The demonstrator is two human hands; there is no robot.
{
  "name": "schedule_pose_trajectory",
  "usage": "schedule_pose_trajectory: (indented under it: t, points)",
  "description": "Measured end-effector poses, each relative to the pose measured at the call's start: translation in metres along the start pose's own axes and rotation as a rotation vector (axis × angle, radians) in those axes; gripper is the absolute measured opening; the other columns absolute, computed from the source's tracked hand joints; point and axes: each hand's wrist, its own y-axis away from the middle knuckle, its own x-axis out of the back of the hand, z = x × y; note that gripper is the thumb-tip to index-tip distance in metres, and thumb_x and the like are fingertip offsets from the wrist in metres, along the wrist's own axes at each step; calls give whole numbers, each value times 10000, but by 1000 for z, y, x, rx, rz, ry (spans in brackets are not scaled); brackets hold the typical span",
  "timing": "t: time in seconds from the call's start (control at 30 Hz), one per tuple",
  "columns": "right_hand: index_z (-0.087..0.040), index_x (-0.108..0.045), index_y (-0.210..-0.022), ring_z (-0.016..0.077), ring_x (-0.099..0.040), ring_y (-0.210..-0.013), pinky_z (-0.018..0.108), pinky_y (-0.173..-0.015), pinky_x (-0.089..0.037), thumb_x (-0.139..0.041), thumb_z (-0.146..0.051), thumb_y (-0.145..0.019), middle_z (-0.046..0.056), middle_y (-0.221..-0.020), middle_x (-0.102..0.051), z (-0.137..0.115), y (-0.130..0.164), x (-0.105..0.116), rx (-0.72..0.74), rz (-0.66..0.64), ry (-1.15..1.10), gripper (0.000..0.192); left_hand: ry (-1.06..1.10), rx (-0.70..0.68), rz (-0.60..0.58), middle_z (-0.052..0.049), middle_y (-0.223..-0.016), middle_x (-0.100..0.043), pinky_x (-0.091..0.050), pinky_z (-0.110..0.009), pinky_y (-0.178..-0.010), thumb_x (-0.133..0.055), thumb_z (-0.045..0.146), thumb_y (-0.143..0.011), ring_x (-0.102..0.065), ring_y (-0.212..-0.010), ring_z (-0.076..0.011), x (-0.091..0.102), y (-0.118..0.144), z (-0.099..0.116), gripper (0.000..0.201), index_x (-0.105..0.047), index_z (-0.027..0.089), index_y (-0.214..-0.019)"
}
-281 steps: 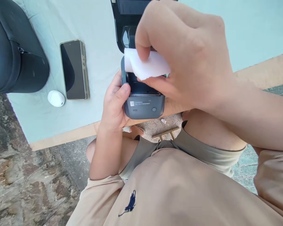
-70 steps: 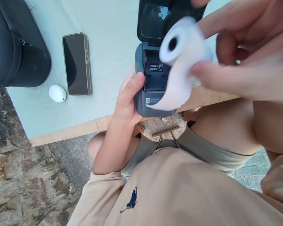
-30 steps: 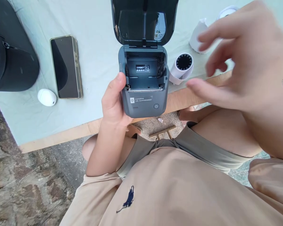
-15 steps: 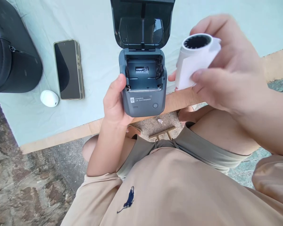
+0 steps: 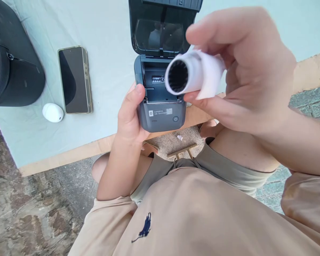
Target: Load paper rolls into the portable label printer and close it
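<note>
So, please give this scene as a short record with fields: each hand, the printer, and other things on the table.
left hand: left hand grips the side of the printer
right hand: right hand holds the paper roll above the printer
printer lid: lid open, paper bay without a roll
table: phone, white oval case, black bag on pale cloth

Paper roll point(image 5: 202, 73) in the right hand point(image 5: 245, 71): white, with a black ribbed core. Printer point(image 5: 161, 113) in the left hand point(image 5: 129, 117): dark slate grey body, black glossy lid, white label print. Left of that grip: phone point(image 5: 74, 80), black screen, gold frame; white egg-shaped case point(image 5: 52, 112); black bag point(image 5: 13, 60). Desk point(image 5: 109, 71): pale mint cloth over a tan wooden edge. Shirt point(image 5: 202, 220): beige, navy logo.
</note>
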Motion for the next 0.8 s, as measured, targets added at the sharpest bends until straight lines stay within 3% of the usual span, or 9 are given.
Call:
schedule_pose_trajectory:
  t: [0.1, 0.2, 0.43, 0.53, 0.6, 0.67, 0.8]
  points:
    - [-224, -557, -1048, 152, -628, -1040, 317, -905, -512, -503, -323, -940, 28, -1157, -624, -7, -11, -8, -101, -3, 217, 155, 13, -19, 37, -53, -1116, -780, -536, -432, -1116, -511, 611, -958, -607, -1362, -323, -2, 2, -2, 470, -720, 307, -1250]
    - [-223, -562, -1045, 199, -615, -1043, 374, -953, -483, -517, -288, -870, 25, -1107, -637, -7, -23, -16, -172, -68, 442, 193, 2, -47, 69, -49, -1155, -773, -522, -464, -1127, -522, 658, -936, -573, -1399, -331, -2, 4, -3, 535, -646, 350, -1356]
    - [-186, -674, -914, 301, -613, -1141, 499, -1009, -416, -531, -484, -921, 38, -1209, -687, 3, -34, -25, -190, -185, 454, 331, 0, 4, -54, -37, -1218, -744, -489, -509, -1157, -604, 570, -920, -521, -1438, -374, 0, 4, 0, 488, -616, 361, -1360]
    - [-209, -695, -891, 298, -623, -1058, 485, -917, -437, -369, -522, -959, 66, -962, -706, 0, -33, -24, -206, -134, 569, 458, 5, 7, -55, -48, -1236, -720, -457, -493, -1194, -596, 568, -924, -479, -1465, -360, 1, 4, 1, 437, -653, 314, -1274]
    - [-239, -693, -853, 274, -626, -977, 453, -847, -428, -302, -508, -954, 66, -770, -655, -1, -30, -25, -138, -71, 601, 486, 11, 24, -34, -57, -1206, -718, -427, -490, -1217, -611, 575, -911, -425, -1497, -360, 2, 4, -1, 380, -695, 284, -1141]
    - [-262, -685, -802, 230, -615, -871, 417, -784, -398, -263, -472, -968, 54, -663, -608, 1, -23, -29, 25, -31, 537, 499, 22, 15, -13, -64, -1132, -727, -438, -497, -1198, -644, 608, -870, -371, -1519, -379, 5, 4, -3, 357, -712, 284, -1006]
    - [-314, -660, -789, 145, -610, -762, 361, -711, -352, -218, -387, -1034, -29, -622, -615, 11, -6, -38, 341, -90, 352, 510, 70, -71, -67, -42, -1013, -713, -452, -485, -1181, -723, 523, -836, -396, -1503, -355, 10, 3, -8, 291, -677, 336, -1055]
